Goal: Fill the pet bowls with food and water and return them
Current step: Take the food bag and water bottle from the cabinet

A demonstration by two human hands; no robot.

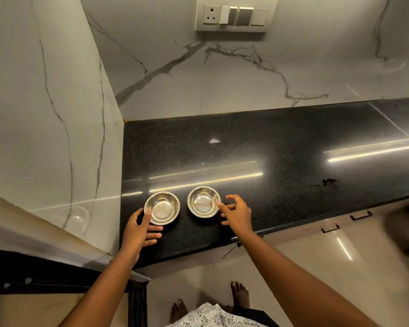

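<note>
Two small steel bowls stand side by side near the front edge of the black granite counter (269, 147), and both look empty. My left hand (141, 228) grips the left bowl (162, 208) at its near-left rim, thumb over the edge and fingers below. My right hand (236, 212) touches the right bowl (203, 201) at its right rim with the thumb, while the other fingers are spread apart.
Marble walls close off the counter at the left and back, with a switch and socket panel (236, 14) high on the back wall. A small wet patch (328, 183) lies on the counter to the right. Cabinet handles (360, 215) sit under the counter edge. My bare feet (240, 295) stand on the floor.
</note>
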